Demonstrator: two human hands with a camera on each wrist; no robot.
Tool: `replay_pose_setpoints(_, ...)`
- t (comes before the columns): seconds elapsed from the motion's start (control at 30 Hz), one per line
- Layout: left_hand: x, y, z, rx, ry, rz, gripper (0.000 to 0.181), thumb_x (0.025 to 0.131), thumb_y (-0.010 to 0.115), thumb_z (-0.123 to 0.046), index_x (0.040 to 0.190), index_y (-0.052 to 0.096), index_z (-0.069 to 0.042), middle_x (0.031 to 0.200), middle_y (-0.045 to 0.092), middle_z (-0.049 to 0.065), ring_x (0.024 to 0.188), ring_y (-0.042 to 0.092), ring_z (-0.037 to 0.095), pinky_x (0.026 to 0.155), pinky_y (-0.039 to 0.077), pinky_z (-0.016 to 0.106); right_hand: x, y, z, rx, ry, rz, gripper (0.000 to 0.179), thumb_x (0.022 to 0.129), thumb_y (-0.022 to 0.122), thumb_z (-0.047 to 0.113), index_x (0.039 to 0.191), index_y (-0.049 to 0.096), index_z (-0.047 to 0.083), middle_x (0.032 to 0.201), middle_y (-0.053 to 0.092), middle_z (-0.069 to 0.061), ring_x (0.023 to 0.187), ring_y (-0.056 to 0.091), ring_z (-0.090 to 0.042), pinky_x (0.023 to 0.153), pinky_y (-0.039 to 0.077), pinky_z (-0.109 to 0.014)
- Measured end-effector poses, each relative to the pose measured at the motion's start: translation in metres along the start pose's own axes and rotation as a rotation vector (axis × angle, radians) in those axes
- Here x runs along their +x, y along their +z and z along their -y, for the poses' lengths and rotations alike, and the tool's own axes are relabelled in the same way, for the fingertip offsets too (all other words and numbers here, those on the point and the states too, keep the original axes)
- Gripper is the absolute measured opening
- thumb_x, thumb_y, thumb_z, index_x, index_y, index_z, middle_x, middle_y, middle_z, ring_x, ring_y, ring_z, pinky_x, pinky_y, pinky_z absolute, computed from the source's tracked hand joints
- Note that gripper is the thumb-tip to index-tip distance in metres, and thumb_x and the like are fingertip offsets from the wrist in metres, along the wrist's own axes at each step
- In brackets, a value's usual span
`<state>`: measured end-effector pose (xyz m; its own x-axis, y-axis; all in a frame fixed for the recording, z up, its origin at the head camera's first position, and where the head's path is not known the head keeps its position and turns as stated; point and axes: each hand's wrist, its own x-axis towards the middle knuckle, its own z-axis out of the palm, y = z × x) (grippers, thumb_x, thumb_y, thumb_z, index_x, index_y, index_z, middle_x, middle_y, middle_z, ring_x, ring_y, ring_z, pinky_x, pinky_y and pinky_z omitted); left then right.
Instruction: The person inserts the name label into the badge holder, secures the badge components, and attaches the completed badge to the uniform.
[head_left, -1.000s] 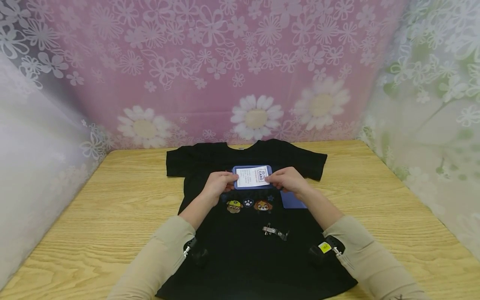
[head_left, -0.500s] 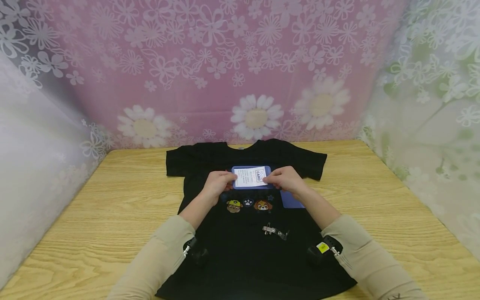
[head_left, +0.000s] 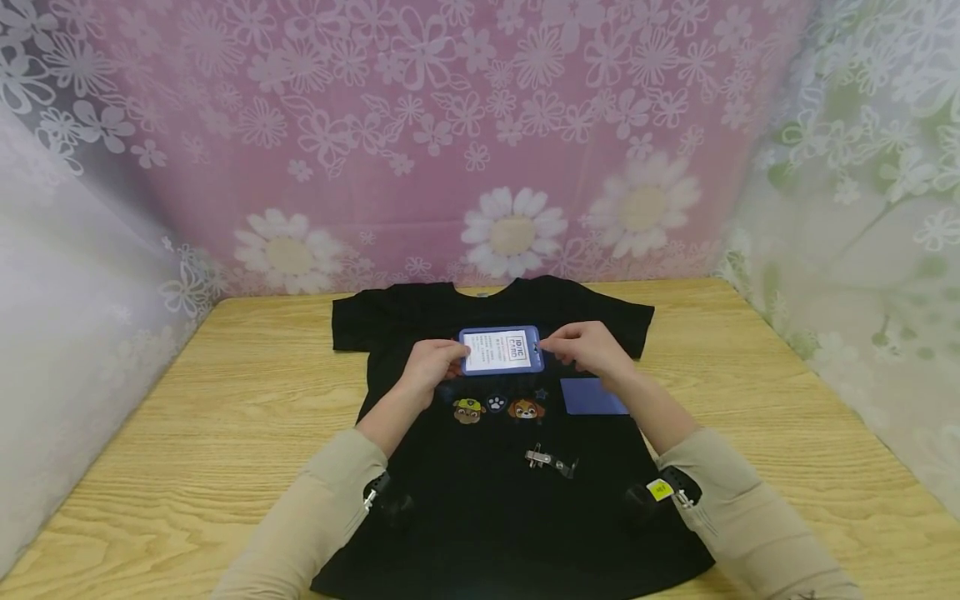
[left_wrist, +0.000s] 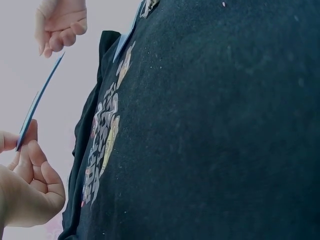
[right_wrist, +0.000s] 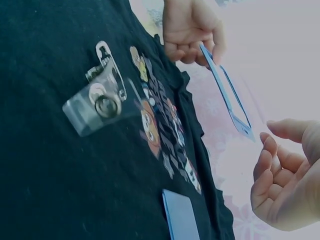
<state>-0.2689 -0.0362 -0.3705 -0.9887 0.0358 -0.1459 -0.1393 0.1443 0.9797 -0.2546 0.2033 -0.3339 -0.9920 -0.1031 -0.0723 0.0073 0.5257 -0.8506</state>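
My left hand point(head_left: 435, 365) pinches the left end of a blue ID badge holder point(head_left: 538, 361), raised above a black T-shirt point(head_left: 480, 508). A white ID card point(head_left: 495, 350) lies within the holder's frame, printed side up. Edge-on, the badge holder point(left_wrist: 41, 95) appears thin in the left wrist view. My right hand point(head_left: 592, 354) is by the holder's slotted end. In the right wrist view, the fingertips of that right hand point(right_wrist: 287, 177) are apart from the holder point(right_wrist: 222, 90), loosely bent with nothing between them.
A blue rectangular panel point(head_left: 592, 397) lies on the shirt below my right hand. Nearer me is a clear strap clip with a safety pin point(head_left: 551, 462). The shirt is spread over a wooden table point(head_left: 187, 467), with flowered curtains point(head_left: 360, 150) behind it and at both sides.
The right hand has let go of the card's right end and drawn slightly right. The card now sits within the blue frame, whose slotted end shows. More of the blue panel is visible.
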Motion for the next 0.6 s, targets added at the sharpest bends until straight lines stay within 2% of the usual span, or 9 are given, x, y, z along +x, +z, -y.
replay_pose_setpoints(0.1,0.000,-0.001,0.001,-0.002,0.001,0.000,0.024,0.085,0.061,-0.012,0.100,0.066,0.006,0.083,0.064,0.010,0.069,0.056,0.016,0.072,0.047,0.033,-0.003,-0.008,-0.003,0.003,0.000,0.013,0.034,0.086,0.065,0.025,0.101,0.065,-0.005,0.079,0.056,-0.005,0.075,0.051,-0.021,0.068,0.045,-0.037)
replay_pose_setpoints(0.4,0.000,-0.003,0.001,0.017,-0.007,0.005,0.024,0.085,0.062,-0.012,0.099,0.066,0.006,0.084,0.064,0.010,0.070,0.055,0.016,0.073,0.047,0.034,-0.011,-0.030,-0.026,0.049,0.027,0.032,0.035,0.088,0.063,0.023,0.104,0.063,-0.007,0.081,0.056,-0.003,0.076,0.051,-0.019,0.068,0.045,-0.035)
replay_pose_setpoints(0.6,-0.001,-0.005,0.001,0.012,-0.004,0.016,0.024,0.085,0.062,-0.013,0.100,0.066,0.005,0.085,0.065,0.011,0.070,0.055,0.017,0.073,0.046,0.034,-0.015,-0.043,-0.045,0.087,0.043,0.061,0.039,0.089,0.062,0.025,0.109,0.060,-0.009,0.086,0.058,-0.007,0.082,0.053,-0.022,0.075,0.045,-0.037)
